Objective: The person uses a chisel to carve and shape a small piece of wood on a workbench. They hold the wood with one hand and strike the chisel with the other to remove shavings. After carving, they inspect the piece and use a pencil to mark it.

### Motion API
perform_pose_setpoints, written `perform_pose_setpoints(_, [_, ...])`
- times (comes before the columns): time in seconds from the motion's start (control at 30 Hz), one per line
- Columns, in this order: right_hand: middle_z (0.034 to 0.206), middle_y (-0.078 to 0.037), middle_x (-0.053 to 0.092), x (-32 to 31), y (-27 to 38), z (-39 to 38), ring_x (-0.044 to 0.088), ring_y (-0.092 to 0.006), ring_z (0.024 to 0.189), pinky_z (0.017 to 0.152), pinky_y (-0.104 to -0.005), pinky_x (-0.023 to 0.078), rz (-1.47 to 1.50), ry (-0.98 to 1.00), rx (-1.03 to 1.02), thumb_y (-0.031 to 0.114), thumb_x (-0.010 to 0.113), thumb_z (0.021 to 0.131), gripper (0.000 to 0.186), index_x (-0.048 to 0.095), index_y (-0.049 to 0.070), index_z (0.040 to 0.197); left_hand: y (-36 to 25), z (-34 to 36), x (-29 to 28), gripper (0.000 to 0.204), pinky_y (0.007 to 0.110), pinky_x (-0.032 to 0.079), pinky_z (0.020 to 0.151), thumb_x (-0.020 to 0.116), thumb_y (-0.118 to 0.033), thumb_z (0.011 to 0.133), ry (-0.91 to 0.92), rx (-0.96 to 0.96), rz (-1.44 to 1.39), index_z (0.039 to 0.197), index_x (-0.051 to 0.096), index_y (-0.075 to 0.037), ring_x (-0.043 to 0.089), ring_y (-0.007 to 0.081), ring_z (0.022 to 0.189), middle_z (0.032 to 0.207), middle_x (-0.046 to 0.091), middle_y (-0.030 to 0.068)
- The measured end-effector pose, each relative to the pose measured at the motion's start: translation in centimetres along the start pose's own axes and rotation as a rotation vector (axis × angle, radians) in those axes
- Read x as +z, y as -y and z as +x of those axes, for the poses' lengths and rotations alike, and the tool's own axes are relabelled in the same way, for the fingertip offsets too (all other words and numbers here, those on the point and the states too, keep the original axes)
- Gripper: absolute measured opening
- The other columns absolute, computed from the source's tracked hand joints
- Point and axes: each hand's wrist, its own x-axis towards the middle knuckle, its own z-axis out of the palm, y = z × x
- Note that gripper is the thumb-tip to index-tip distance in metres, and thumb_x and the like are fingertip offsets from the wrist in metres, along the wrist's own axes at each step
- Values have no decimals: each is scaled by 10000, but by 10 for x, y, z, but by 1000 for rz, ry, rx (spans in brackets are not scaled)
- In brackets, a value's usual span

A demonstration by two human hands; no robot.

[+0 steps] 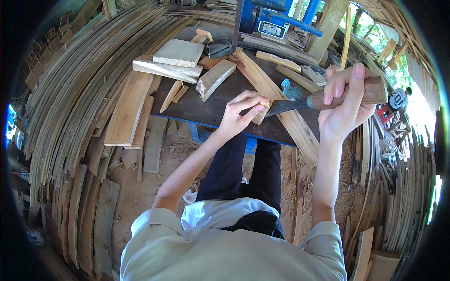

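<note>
Left grip [240, 114] pinches block [258, 117]; right grip [344, 96] clenched round chisel [373, 90]. Best: pinch well back from blade [286, 107], block braced against worktop [199, 107].

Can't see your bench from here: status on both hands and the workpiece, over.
Left hand: small wood piece in fingers. Right hand: wooden-handled bladed tool gripped, tip at the piece. Long plank lies below, blocking neither hand.

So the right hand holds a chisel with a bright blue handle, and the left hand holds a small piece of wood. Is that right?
Not quite: the handle is brown wood, not bright blue, as the head view shows. The right hand does hold the chisel, and the left hand a small piece of wood.
</note>
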Motion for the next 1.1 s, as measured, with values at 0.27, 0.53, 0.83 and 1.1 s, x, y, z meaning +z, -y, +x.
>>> perform_pose_setpoints(0.27, [559,-32,481,1,1,6,420,-84,432,372,-221,326,25,0,8,70,591,933,117,531,3,857,0,0,0,192,306,498,835,652,-60,873,9,-15,2,1056,695,-20,628,197,969,1046,662,100])
perform_pose_setpoints(0.53, [581,-30,502,-1,-10,-5,431,-74,448,383,-213,343,7,-32,27,45,596,925,83,551,3,870,-2,0,0,197,301,495,833,653,-63,875,3,-22,-41,1063,693,-16,624,192,961,1037,660,100])
perform_pose_setpoints(0.83, [572,-39,480,4,-4,-1,422,-76,445,373,-219,341,-7,-12,32,38,581,931,117,508,1,848,0,3,0,194,294,496,823,657,-44,870,-10,-20,-35,1056,697,-10,622,179,945,1027,659,97])
perform_pose_setpoints(1.1, [576,-18,467,9,-7,4,425,-65,432,365,-217,329,-22,-27,-6,32,590,926,156,511,12,794,4,8,4,175,290,490,821,652,-51,883,-41,-21,-63,1041,692,12,615,176,940,1032,656,96])
